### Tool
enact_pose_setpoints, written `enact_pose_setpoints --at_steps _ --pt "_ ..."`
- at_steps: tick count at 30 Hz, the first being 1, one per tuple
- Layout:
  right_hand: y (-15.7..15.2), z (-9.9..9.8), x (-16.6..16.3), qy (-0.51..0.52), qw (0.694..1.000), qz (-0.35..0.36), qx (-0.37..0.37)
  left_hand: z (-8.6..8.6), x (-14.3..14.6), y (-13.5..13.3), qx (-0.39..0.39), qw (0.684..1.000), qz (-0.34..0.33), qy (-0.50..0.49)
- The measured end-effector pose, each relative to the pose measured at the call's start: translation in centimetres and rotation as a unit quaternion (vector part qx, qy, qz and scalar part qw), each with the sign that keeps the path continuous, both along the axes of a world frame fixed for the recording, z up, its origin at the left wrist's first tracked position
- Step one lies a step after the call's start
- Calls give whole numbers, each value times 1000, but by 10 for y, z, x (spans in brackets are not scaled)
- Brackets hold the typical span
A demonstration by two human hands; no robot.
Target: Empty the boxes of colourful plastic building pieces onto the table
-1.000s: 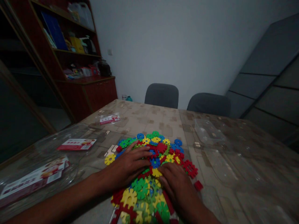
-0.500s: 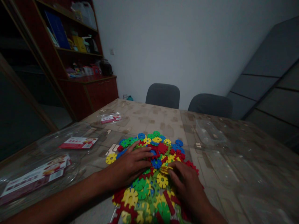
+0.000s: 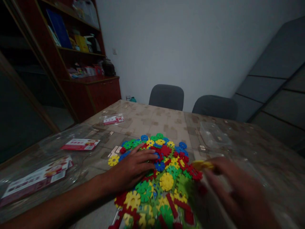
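A pile of interlocking plastic discs and notched pieces in red, yellow, green and blue covers the table in front of me. My left hand lies flat over the pile's left side, fingers stretched out across the pieces. Off the pile's right edge, my right hand is blurred by motion. Between its thumb and fingers it pinches yellow notched discs; how many is unclear. A single yellow disc lies by the pile's left edge.
Clear plastic packages with printed cards lie on the left of the table. A clear plastic tray and more clear packaging are at the right. Two grey chairs stand at the far edge, and a wooden cabinet beyond the left.
My right hand has moved right, away from the pile, carrying yellow discs it was picking up there. A different yellow disc lies exposed in that spot. My left hand has stayed in place.
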State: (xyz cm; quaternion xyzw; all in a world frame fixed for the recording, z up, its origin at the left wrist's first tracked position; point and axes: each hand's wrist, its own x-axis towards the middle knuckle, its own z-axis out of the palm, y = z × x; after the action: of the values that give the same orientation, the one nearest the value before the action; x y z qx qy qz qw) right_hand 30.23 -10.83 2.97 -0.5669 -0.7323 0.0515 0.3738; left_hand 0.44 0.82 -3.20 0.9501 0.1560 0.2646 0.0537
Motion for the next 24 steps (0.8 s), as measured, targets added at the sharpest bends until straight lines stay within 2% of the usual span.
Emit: enact_pose_setpoints --at_steps 4,6,10,14,18,24 --pt "25 -47 -35 -113 985 76 -103 1 0 -1 -1 1000 -6 14" --pt "31 -59 -44 -132 977 98 -135 1 -1 0 1 1000 -2 18" --pt "31 -62 -45 -115 971 115 -177 -1 -3 2 3 1000 2 31" --pt "28 -66 -44 -93 975 111 -171 -4 -3 1 5 1000 -4 26" --pt "27 -70 -47 -108 972 113 -176 -5 -2 1 14 1000 8 24" --pt "28 -66 -55 -140 964 86 -209 -1 -1 -2 15 1000 3 15"
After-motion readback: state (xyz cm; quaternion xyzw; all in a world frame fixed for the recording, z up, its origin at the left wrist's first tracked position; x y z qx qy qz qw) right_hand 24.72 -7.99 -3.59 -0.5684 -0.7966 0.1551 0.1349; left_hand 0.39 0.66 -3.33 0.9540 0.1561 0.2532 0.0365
